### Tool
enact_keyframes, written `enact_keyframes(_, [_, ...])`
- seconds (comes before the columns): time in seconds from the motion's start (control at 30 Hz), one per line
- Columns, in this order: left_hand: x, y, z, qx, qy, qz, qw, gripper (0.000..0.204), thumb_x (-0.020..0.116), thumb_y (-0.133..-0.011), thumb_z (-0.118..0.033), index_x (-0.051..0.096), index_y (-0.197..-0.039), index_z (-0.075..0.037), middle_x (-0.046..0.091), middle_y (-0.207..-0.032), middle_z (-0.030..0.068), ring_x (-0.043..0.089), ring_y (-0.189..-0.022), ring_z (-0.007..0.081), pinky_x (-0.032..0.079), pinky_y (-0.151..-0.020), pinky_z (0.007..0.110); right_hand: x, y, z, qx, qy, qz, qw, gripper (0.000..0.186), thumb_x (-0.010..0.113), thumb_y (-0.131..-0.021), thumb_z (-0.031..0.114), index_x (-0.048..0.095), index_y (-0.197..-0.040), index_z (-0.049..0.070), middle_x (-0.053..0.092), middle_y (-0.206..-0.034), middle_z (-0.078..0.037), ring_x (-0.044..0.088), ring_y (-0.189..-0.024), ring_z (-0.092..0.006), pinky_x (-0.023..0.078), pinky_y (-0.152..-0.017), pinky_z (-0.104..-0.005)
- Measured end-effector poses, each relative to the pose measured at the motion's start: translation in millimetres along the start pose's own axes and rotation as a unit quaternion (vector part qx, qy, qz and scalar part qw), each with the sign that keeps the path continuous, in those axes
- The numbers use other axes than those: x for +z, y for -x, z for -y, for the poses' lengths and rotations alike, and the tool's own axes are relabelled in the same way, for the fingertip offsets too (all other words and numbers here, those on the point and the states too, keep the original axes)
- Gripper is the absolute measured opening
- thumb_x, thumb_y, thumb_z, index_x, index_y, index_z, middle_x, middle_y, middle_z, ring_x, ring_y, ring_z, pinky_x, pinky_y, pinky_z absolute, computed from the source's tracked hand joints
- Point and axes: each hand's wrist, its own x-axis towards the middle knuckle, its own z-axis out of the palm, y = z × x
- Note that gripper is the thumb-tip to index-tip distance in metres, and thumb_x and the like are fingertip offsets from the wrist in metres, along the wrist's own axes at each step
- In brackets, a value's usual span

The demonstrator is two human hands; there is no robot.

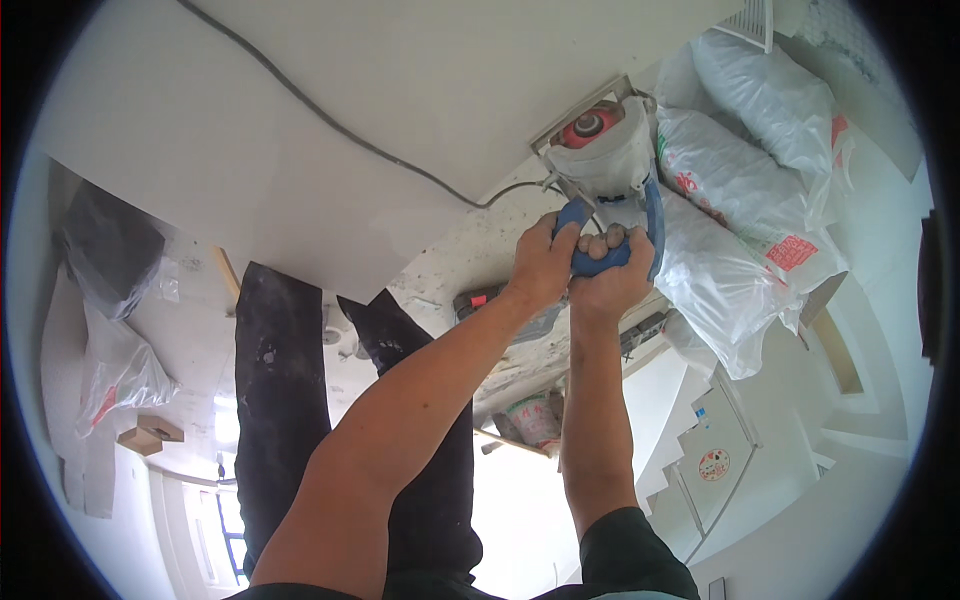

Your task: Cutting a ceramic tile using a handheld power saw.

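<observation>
A power saw [600,150] with a pale guard, red centre and metal base plate is at the edge of a large light board [250,130]. My left hand [543,262] is closed on its blue front grip. My right hand [614,271] is closed around the blue rear handle, fingers curled over it. A dark cord [338,128] runs across the board toward the saw.
White plastic sacks [745,190] are piled right of the saw. A dark tool case [478,303] lies beneath my arms. Left are a dark bag [110,245], a plastic bag [130,365] and a cardboard piece [150,433]. My dark-trousered legs [280,380] are below the board.
</observation>
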Motion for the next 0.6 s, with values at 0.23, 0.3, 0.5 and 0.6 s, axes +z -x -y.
enact_keyframes(0.23, [6, -3, 5, 0.007, 0.018, -0.006, 1.000, 0.035, 0.053, -0.096, -0.023, 0.061, -0.112, 0.008, 0.064, -0.085, 0.0072, 0.053, -0.078, 0.0123, 0.046, -0.071, 0.029, -2, -4, 1, 0.002, 0.003, 0.005, 1.000, 0.012, 0.051, -0.093, 0.017, 0.049, -0.091, 0.005, 0.047, -0.069, -0.004, 0.045, -0.054, -0.0150, 0.044, -0.053, -0.0326])
enact_keyframes(0.3, [6, -3, 6, 0.009, 0.007, -0.007, 1.000, 0.035, 0.053, -0.096, -0.023, 0.062, -0.111, 0.008, 0.064, -0.085, 0.0073, 0.053, -0.078, 0.0122, 0.046, -0.071, 0.029, -5, -5, 3, 0.004, 0.020, 0.015, 1.000, 0.014, 0.049, -0.094, 0.019, 0.048, -0.089, 0.006, 0.047, -0.070, -0.003, 0.045, -0.055, -0.0152, 0.044, -0.056, -0.0336])
enact_keyframes(0.5, [7, 0, 9, 0.013, 0.019, -0.011, 1.000, 0.035, 0.054, -0.096, -0.023, 0.062, -0.108, 0.008, 0.064, -0.083, 0.0079, 0.053, -0.078, 0.0130, 0.046, -0.072, 0.030, -7, -3, 4, 0.019, 0.031, 0.015, 0.999, 0.017, 0.046, -0.096, 0.021, 0.046, -0.086, 0.008, 0.047, -0.070, -0.002, 0.044, -0.056, -0.0153, 0.044, -0.058, -0.0343])
enact_keyframes(0.6, [8, 1, 5, 0.009, 0.012, -0.012, 1.000, 0.035, 0.054, -0.096, -0.023, 0.062, -0.108, 0.008, 0.064, -0.083, 0.0089, 0.054, -0.078, 0.0139, 0.046, -0.072, 0.031, -9, -4, 5, 0.022, 0.026, 0.018, 0.999, 0.017, 0.046, -0.096, 0.021, 0.046, -0.086, 0.008, 0.046, -0.070, -0.002, 0.044, -0.056, -0.0153, 0.044, -0.058, -0.0342])
